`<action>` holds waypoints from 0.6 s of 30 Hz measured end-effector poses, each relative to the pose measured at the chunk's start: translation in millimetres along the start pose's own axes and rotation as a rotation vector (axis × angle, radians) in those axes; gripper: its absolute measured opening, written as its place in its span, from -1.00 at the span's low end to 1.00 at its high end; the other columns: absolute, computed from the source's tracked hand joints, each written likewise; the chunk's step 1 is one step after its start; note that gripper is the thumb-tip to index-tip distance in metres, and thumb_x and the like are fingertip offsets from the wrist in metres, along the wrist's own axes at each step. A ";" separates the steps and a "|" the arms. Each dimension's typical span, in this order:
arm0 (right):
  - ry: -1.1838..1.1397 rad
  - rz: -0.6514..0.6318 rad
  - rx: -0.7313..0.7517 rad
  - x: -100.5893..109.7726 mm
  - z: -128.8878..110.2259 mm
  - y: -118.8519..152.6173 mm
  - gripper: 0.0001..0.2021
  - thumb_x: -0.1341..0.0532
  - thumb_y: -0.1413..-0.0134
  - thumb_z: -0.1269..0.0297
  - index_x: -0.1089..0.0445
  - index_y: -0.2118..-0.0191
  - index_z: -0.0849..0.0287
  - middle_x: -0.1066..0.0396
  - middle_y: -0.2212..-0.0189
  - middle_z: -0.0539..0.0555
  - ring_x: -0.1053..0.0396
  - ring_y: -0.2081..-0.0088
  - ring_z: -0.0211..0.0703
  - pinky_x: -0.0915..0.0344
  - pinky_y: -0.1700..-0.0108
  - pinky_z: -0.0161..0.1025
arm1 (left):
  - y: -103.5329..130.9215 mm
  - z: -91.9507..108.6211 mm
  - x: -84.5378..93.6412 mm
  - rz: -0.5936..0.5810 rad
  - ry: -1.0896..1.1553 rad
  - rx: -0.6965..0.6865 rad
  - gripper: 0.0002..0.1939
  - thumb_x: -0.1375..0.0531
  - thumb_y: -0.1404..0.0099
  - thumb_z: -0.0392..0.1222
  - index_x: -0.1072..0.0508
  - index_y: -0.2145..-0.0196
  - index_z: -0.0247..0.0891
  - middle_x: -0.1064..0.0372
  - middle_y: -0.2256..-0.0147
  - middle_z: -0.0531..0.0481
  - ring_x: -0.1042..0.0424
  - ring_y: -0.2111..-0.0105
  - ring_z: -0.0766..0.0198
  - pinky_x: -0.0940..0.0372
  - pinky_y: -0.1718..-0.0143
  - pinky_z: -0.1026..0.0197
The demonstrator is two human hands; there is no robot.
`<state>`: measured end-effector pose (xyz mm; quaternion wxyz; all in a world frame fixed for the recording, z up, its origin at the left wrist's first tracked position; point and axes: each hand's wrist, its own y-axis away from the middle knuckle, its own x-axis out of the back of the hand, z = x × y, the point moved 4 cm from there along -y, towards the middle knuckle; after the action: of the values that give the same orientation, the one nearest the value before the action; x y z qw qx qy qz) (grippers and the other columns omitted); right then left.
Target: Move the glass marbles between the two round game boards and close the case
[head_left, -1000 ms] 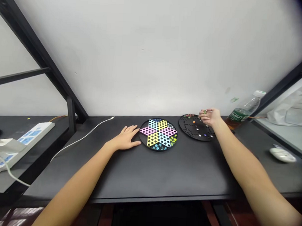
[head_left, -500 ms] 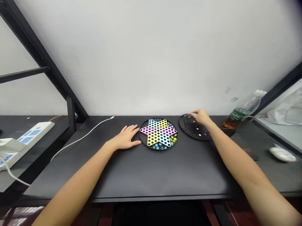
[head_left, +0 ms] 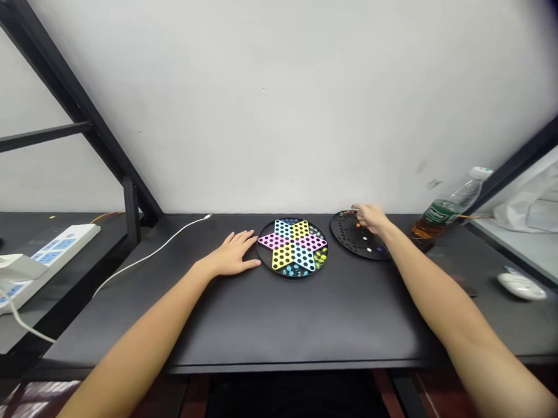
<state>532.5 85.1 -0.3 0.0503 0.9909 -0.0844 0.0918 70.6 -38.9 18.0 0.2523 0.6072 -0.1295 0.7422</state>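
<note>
My left hand [head_left: 233, 254] lies flat on the black desktop, its fingers spread and its thumb beside a round Chinese checkers board [head_left: 282, 257]. That board has a star in pink, yellow and blue, with coloured marbles in the rim pockets around it. To its right lies a second round black board [head_left: 346, 240] with rows of holes and a few small coloured pieces. My right hand [head_left: 371, 218] is over the far part of this second board, fingers bent together. Close below its fingers is a small orange piece [head_left: 358, 225]. Whatever the fingertips hold is too small to make out.
A bottle [head_left: 440, 213] with amber liquid and a green label stands right of my right forearm. Farther right is a white mouse [head_left: 520, 285]. A white cable [head_left: 154, 251] crosses the desk's left side, near a power strip [head_left: 50, 264]. A white wall [head_left: 283, 110] rises behind.
My right hand has shifted slightly to the right over the black board, and its fingers now come down nearer the orange piece. My left hand has stayed in place.
</note>
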 end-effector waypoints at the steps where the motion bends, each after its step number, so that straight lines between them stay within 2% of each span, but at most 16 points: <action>1: -0.194 -0.041 -0.068 1.9 -0.6 1.5 -0.83 -0.22 -0.08 0.27 -0.22 0.47 0.11 0.13 0.72 -0.20 0.18 0.69 -0.38 0.21 0.73 -0.45 | -0.1 0.2 0.0 -0.004 -0.003 0.001 -0.08 0.08 -0.29 0.47 -0.01 -0.40 -0.16 0.24 -0.43 -0.17 0.22 -0.42 -0.03 0.32 -0.40 -0.16; 3: -0.515 -0.162 -0.168 6.0 -4.6 6.6 -0.82 -0.16 -0.08 0.31 -0.14 0.47 0.10 0.13 0.69 -0.19 0.20 0.69 -0.39 0.26 0.76 -0.48 | 0.0 0.9 0.2 -0.008 -0.007 0.007 -0.07 0.08 -0.29 0.47 -0.01 -0.40 -0.18 0.24 -0.43 -0.18 0.23 -0.42 -0.03 0.33 -0.40 -0.16; 5: -0.725 -0.253 -0.217 11.3 -10.2 12.5 -0.84 -0.14 -0.07 0.31 -0.11 0.45 0.11 0.02 0.65 -0.13 0.11 0.68 -0.39 0.17 0.77 -0.51 | 0.2 1.6 0.9 0.000 -0.005 0.010 -0.08 0.07 -0.29 0.47 -0.01 -0.40 -0.16 0.22 -0.43 -0.17 0.22 -0.42 -0.04 0.32 -0.39 -0.17; 7: -0.833 -0.266 -0.237 15.3 -13.3 15.8 -0.84 -0.12 -0.10 0.28 -0.11 0.43 0.11 -0.09 0.59 -0.06 0.03 0.66 -0.38 0.08 0.77 -0.51 | 0.4 2.1 1.4 0.008 0.000 0.011 -0.10 0.06 -0.29 0.47 -0.01 -0.40 -0.13 0.20 -0.43 -0.15 0.21 -0.42 -0.04 0.30 -0.39 -0.18; 9: -0.821 -0.210 -0.249 15.6 -12.1 14.8 -0.79 -0.10 -0.17 0.22 -0.08 0.44 0.11 -0.12 0.59 -0.05 0.02 0.67 -0.39 0.09 0.78 -0.51 | 0.5 2.1 1.4 0.010 0.001 0.011 -0.10 0.06 -0.29 0.46 -0.01 -0.40 -0.12 0.21 -0.43 -0.14 0.21 -0.42 -0.04 0.30 -0.39 -0.18; 12: -0.564 -0.065 -0.235 10.1 -4.9 7.4 -0.70 -0.12 -0.27 0.16 -0.09 0.46 0.09 0.04 0.69 -0.14 0.14 0.71 -0.39 0.21 0.79 -0.48 | 0.3 2.1 1.3 0.003 -0.001 0.011 -0.10 0.06 -0.29 0.46 -0.01 -0.40 -0.12 0.22 -0.43 -0.15 0.21 -0.42 -0.04 0.30 -0.39 -0.17; 14: -0.257 0.056 -0.123 6.5 -2.9 1.7 -0.71 -0.22 -0.22 0.13 -0.21 0.46 0.10 0.06 0.73 -0.18 0.13 0.72 -0.39 0.16 0.76 -0.45 | 0.2 2.3 1.5 0.003 -0.002 0.013 -0.10 0.06 -0.29 0.46 -0.02 -0.40 -0.13 0.22 -0.43 -0.15 0.21 -0.42 -0.04 0.30 -0.39 -0.18; 16: 0.113 0.132 0.056 0.6 -5.7 -1.5 -0.78 -0.35 -0.08 0.15 -0.37 0.42 0.14 -0.11 0.72 -0.12 -0.07 0.68 -0.35 -0.06 0.67 -0.40 | 0.2 2.4 1.8 0.004 0.000 0.016 -0.09 0.06 -0.29 0.47 -0.03 -0.39 -0.14 0.22 -0.43 -0.16 0.21 -0.42 -0.05 0.30 -0.39 -0.18; 18: 0.450 0.137 0.215 -8.5 -8.4 -2.2 -0.83 -0.42 0.03 0.21 -0.48 0.36 0.16 -0.36 0.61 -0.01 -0.34 0.52 -0.21 -0.29 0.46 -0.32 | 0.4 2.6 1.9 0.000 0.003 0.015 -0.09 0.06 -0.29 0.47 -0.03 -0.39 -0.14 0.22 -0.43 -0.16 0.22 -0.42 -0.05 0.29 -0.39 -0.19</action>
<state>523.2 89.6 6.1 -0.0442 0.9372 -0.1275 0.3217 72.4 -40.0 20.5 0.2477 0.6080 -0.1235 0.7441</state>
